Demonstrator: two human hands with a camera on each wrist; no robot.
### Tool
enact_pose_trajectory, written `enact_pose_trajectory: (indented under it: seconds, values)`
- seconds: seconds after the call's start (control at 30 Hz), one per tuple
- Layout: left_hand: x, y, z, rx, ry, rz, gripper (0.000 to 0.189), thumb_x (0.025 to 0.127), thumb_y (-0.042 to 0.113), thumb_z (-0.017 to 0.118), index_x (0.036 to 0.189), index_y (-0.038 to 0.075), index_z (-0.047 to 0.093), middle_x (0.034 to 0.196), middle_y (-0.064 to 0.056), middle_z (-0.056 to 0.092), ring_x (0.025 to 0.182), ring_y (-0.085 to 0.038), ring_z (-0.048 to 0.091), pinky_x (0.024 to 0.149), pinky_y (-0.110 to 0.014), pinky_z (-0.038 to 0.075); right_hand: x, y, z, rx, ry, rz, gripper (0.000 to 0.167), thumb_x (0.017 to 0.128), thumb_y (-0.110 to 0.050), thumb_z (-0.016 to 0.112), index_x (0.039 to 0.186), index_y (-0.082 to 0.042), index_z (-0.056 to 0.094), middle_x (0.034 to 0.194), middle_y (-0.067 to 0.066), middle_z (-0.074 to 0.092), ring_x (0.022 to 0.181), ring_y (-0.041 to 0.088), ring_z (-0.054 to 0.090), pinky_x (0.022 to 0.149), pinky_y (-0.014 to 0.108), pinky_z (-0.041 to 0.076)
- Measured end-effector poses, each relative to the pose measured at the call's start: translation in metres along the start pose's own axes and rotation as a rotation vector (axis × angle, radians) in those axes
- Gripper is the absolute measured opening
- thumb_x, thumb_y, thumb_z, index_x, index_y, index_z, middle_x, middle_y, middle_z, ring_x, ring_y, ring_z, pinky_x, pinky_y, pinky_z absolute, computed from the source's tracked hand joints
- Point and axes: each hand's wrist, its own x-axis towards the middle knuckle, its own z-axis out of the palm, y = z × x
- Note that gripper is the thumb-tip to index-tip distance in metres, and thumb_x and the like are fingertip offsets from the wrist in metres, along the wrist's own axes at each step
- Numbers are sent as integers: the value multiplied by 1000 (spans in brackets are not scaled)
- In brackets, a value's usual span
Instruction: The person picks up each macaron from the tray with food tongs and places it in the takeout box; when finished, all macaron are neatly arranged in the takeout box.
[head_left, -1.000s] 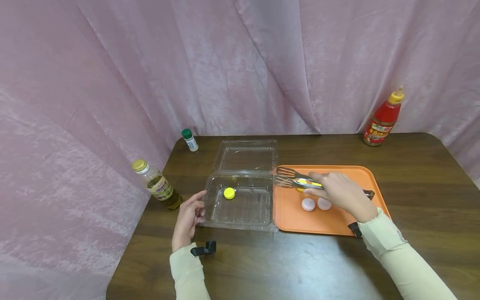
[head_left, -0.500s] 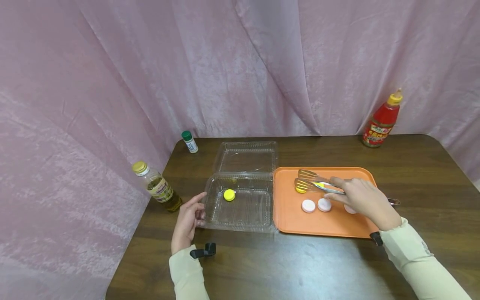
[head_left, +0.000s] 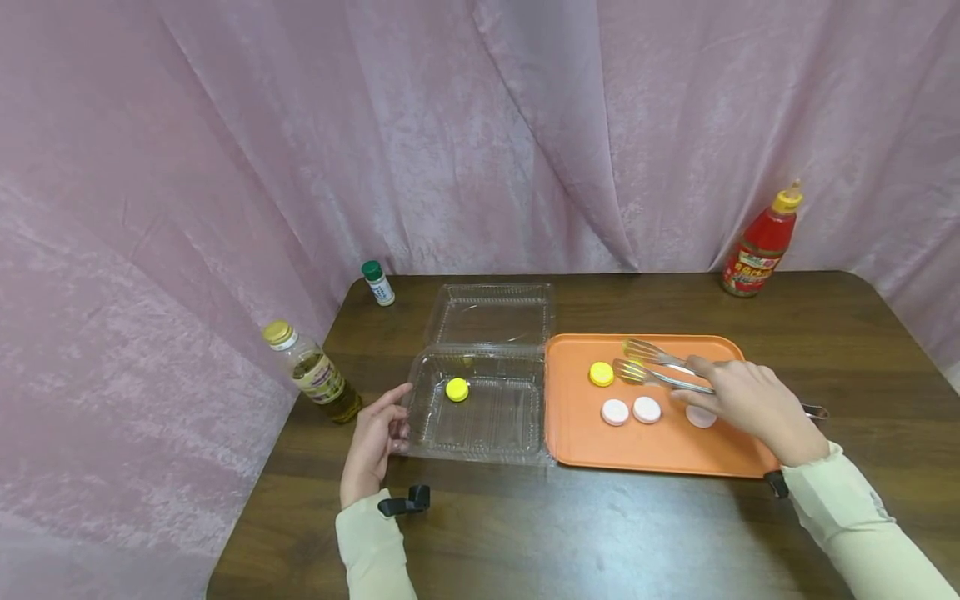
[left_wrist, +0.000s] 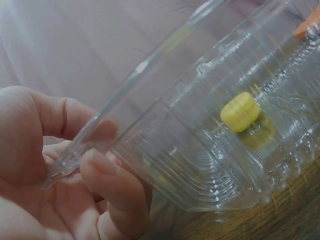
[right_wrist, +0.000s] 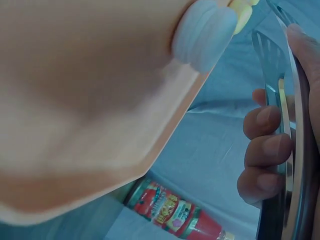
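Note:
My right hand (head_left: pixel 759 408) grips metal tongs (head_left: pixel 660 380) with slotted heads, held over the right part of an orange tray (head_left: pixel 577 437). The two heads stand apart, near a yellow macaron (head_left: pixel 636 366) partly hidden behind them. Another yellow macaron (head_left: pixel 602 373) lies to their left. Several pale macarons (head_left: pixel 615 412) sit closer to me, one partly under the hand. My left hand (head_left: pixel 377 442) pinches the left rim of a clear hinged plastic box (head_left: pixel 487 425), its lid (head_left: pixel 495 312) folded back. Inside it, on the left, is one yellow macaron (left_wrist: pixel 241 112).
An oil bottle (head_left: pixel 321 379) stands just left of my left hand. A green-capped shaker (head_left: pixel 378 283) is at the back left of the brown table (head_left: pixel 495 533). At the back right stands a red sauce bottle (head_left: pixel 761 246). A pink curtain (head_left: pixel 480 142) hangs behind.
My right hand has moved right with the tongs, away from the box and across the tray, uncovering a yellow macaron and pale ones. The left hand stays at the box rim.

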Motion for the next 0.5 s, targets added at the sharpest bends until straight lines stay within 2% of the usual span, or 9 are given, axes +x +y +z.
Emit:
enact_pose_trajectory:
  seconds: [0.27, 0.5]
  values:
    - [2, -2, 0, -14, 14, 4, 54, 92, -4, 45, 145, 1, 53, 70, 0, 45, 57, -11, 42, 46, -21, 32, -2, 11, 5, -44, -12, 15, 61, 88, -51, 73, 125, -4, 64, 68, -2, 60, 63, 23, 62, 51, 45, 47]
    - [0, 0, 1, -13, 17, 4, 53, 91, -3, 45, 144, -1, 53, 71, -1, 45, 58, -11, 42, 45, -21, 32, -2, 10, 8, -44, -14, 3, 59, 88, -50, 74, 122, -3, 66, 70, 2, 63, 58, 21, 59, 49, 43, 46]
